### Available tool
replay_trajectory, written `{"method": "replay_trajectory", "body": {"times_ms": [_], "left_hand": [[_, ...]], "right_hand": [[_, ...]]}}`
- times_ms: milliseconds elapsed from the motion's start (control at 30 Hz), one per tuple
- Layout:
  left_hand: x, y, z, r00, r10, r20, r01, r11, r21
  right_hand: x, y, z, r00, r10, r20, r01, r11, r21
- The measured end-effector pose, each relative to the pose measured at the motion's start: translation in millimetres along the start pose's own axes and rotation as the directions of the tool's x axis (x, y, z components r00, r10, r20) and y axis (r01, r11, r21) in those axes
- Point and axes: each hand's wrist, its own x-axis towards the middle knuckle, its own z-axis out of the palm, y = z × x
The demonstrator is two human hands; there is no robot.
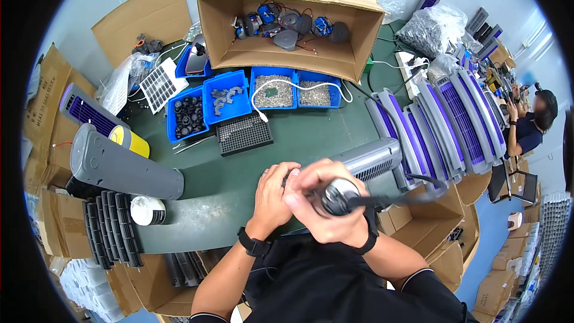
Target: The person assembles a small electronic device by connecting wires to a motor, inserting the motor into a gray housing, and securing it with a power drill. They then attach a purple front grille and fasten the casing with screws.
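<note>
Both my hands meet over the front middle of the green table. My right hand (326, 206) wraps round an upright, corded electric screwdriver (339, 196); its black rear end shows and its tip is hidden below. Beside it, to the left, my left hand (273, 194) has its fingers bent together at the table, around something dark and small that I cannot make out. A grey slatted housing (373, 158) lies just beyond my right hand, partly covered by it.
Blue bins hold black knobs (188, 116), grey clips (226, 100) and screws (274, 93). Behind them stands a cardboard box (293, 60) of wired parts. Purple-and-grey units (445, 122) are stacked right. At left are a grey tower casing (125, 164) and a white jar (147, 210). A co-worker sits far right.
</note>
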Motion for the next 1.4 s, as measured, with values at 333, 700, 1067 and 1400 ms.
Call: {"method": "replay_trajectory", "body": {"times_ms": [333,700,1067,1400], "left_hand": [[-5,-4,4,0.999,-0.034,-0.004,0.035,0.999,0.007],[-5,-9,6,1.000,-0.015,-0.023,0.015,1.000,0.015],[-24,5,-30,0.970,-0.242,-0.006,0.239,0.963,-0.126],[-41,-5,-29,0.945,-0.297,-0.139,0.265,0.942,-0.208]], "right_hand": [[0,6,-8,0.989,-0.048,0.142,0.047,0.999,0.012],[-2,6,-9,0.991,0.003,0.137,-0.001,1.000,-0.013],[34,-19,-10,0.993,0.015,0.114,-0.054,0.936,0.348],[60,25,31,0.983,0.005,0.181,-0.029,0.991,0.129]]}}
